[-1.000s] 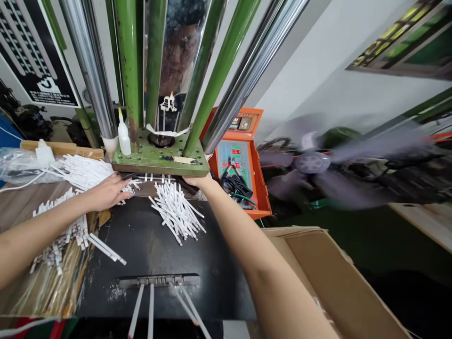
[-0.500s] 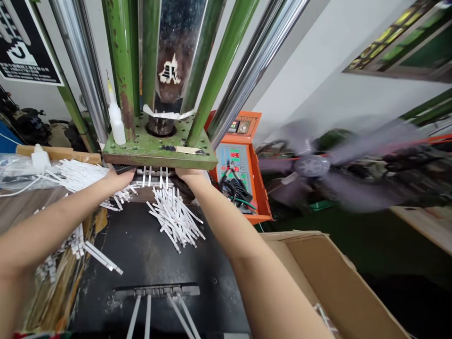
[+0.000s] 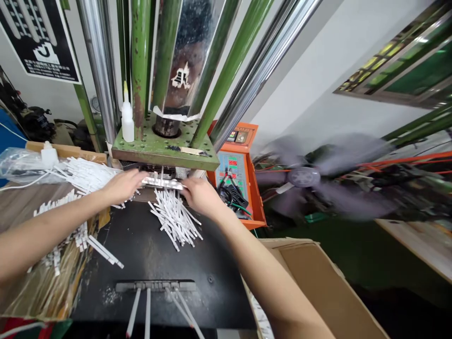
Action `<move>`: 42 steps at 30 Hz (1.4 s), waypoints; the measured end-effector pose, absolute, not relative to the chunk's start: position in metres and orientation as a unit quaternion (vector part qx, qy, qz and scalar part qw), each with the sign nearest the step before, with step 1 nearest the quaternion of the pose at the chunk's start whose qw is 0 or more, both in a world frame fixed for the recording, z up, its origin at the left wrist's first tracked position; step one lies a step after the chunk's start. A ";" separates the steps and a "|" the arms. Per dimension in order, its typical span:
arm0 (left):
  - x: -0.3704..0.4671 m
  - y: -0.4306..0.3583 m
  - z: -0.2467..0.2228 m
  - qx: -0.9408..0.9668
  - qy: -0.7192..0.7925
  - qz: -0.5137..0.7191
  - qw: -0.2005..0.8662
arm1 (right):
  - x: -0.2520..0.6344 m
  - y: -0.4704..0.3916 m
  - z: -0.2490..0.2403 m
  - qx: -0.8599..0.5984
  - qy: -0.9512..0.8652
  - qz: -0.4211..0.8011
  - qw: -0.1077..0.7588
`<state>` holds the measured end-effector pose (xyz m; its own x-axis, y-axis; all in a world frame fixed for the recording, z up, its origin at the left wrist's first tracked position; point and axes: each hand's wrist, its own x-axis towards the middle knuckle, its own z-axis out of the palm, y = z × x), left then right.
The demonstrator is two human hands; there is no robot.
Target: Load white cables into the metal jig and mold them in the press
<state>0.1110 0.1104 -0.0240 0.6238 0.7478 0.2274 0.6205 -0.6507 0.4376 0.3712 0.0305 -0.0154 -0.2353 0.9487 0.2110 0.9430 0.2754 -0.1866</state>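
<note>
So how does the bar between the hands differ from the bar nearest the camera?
The held bar is between the left hand and right hand; the near bar lies on the black surface. The held bar looks brighter silver; the near bar, darker grey. Both are long and narrow.

Silvery bar [image 3: 164,182] now out between both hands [image 3: 202,197]

Glossy metal rods [image 3: 101,70], green-painted pole [image 3: 140,70] (rust-flecked), metallic-looking bar [image 3: 170,184], smooth black tabletop [image 3: 158,256], matt cardboard box [image 3: 318,270].
</note>
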 end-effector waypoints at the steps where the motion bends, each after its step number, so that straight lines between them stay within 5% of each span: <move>1: 0.111 0.093 -0.027 0.908 0.348 0.178 0.151 | 0.371 0.006 -0.014 -0.569 -0.804 0.033 0.170; 8: 0.119 -0.020 -0.042 0.973 0.189 0.024 0.130 | 0.339 -0.104 -0.031 -0.382 -0.871 0.014 0.309; 12: 0.108 -0.030 -0.049 0.968 0.206 -0.005 0.140 | 0.349 -0.093 -0.020 -0.525 -0.697 -0.024 0.489; 19: 0.098 -0.033 -0.045 0.964 0.234 0.059 0.109 | 0.336 -0.041 -0.009 -0.665 -0.700 0.124 0.229; 23: 0.108 -0.038 -0.042 0.965 0.208 0.105 0.121 | 0.313 -0.090 -0.029 -0.534 -0.800 0.132 0.239; 28: 0.105 -0.035 -0.047 0.967 0.193 0.077 0.147 | 0.375 -0.161 -0.048 -0.691 -0.606 0.064 0.389; 35: 0.053 -0.029 -0.022 0.926 0.265 -0.045 0.265 | 0.400 -0.195 -0.096 -0.705 -0.639 0.028 0.307; 42: 0.050 -0.044 -0.032 0.967 0.210 -0.012 0.145 | 0.332 -0.168 -0.088 -0.525 -0.814 -0.013 0.250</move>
<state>0.0499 -0.0441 -0.0319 0.9117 0.4021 -0.0837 0.4090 -0.8700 0.2755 0.3321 -0.1684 -0.0877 -0.3250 0.8475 0.4196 0.8602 0.4493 -0.2413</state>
